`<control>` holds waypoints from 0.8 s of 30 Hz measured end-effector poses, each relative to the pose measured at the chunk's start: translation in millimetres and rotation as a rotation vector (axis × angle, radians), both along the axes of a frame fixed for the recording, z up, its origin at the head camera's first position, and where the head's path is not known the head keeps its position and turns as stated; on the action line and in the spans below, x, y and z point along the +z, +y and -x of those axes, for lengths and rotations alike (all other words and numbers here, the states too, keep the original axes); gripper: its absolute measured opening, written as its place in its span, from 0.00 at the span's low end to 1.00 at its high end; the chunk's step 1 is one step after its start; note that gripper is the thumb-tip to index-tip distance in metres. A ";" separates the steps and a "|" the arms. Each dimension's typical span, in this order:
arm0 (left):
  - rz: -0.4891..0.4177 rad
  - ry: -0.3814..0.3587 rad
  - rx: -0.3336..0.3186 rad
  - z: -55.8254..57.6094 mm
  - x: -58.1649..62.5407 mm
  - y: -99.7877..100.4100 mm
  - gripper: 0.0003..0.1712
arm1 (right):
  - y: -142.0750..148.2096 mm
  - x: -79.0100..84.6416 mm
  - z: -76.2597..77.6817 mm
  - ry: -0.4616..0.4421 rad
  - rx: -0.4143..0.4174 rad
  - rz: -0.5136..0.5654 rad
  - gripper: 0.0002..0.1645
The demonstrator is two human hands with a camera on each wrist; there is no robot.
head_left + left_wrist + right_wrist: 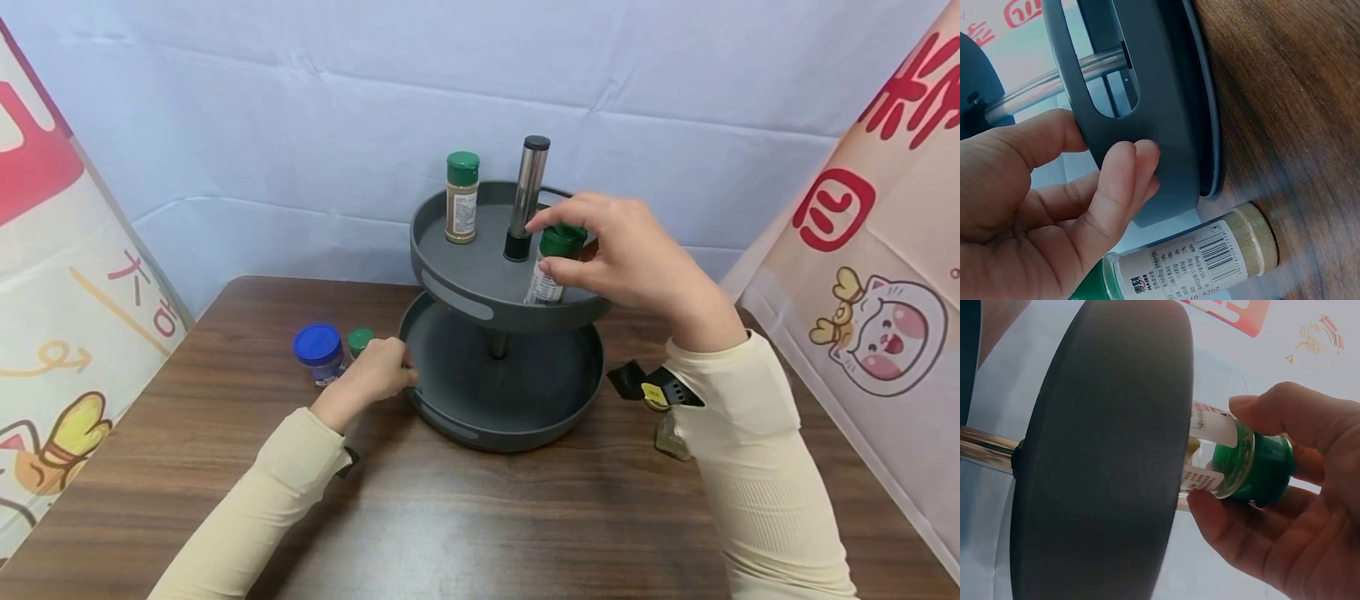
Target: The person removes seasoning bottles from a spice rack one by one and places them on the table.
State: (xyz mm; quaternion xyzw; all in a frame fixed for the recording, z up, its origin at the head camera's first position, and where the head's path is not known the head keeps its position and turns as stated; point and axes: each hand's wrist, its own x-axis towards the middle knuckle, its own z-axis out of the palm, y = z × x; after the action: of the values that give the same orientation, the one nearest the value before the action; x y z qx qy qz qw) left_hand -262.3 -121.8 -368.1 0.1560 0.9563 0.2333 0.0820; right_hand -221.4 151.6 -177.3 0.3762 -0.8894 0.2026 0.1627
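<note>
A grey two-tier round tray stand with a metal post stands on the wooden table. My right hand holds a green-capped spice jar over the upper tier, thumb and fingers on opposite sides near the cap. The upper tier's wall hides the jar's base in the right wrist view. My left hand pinches the lower tier's rim beside its handle slot, thumb at the inner edge and fingers against the outer wall. Another green-capped spice jar stands upright on the upper tier, left of the post.
Left of the stand, a blue-lidded jar and a green-capped jar stand on the table. On the right, my forearm partly covers a small glass jar. White cloth hangs behind, with printed sheets on both sides.
</note>
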 end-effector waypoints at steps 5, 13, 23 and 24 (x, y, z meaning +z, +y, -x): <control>-0.001 0.003 0.001 0.3 -0.9 -0.4 0.10 | 0.1 0.2 -0.4 -0.004 0.002 0.000 0.19; -0.004 0.001 0.003 0.6 1.6 -0.7 0.12 | -0.5 8.5 -1.9 0.028 0.006 -0.012 0.19; 0.002 0.015 -0.001 0.7 0.5 -0.4 0.12 | 0.5 27.7 -10.9 0.156 0.015 0.018 0.19; 0.003 0.015 -0.001 0.7 0.6 -0.3 0.12 | 0.9 28.3 -11.0 0.165 0.010 0.013 0.19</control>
State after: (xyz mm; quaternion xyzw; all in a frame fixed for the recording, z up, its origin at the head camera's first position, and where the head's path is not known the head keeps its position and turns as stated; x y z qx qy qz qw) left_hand -263.0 -122.1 -367.5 0.1582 0.9571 0.2309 0.0749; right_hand -210.4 152.5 -149.0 0.3948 -0.8698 0.1774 0.2367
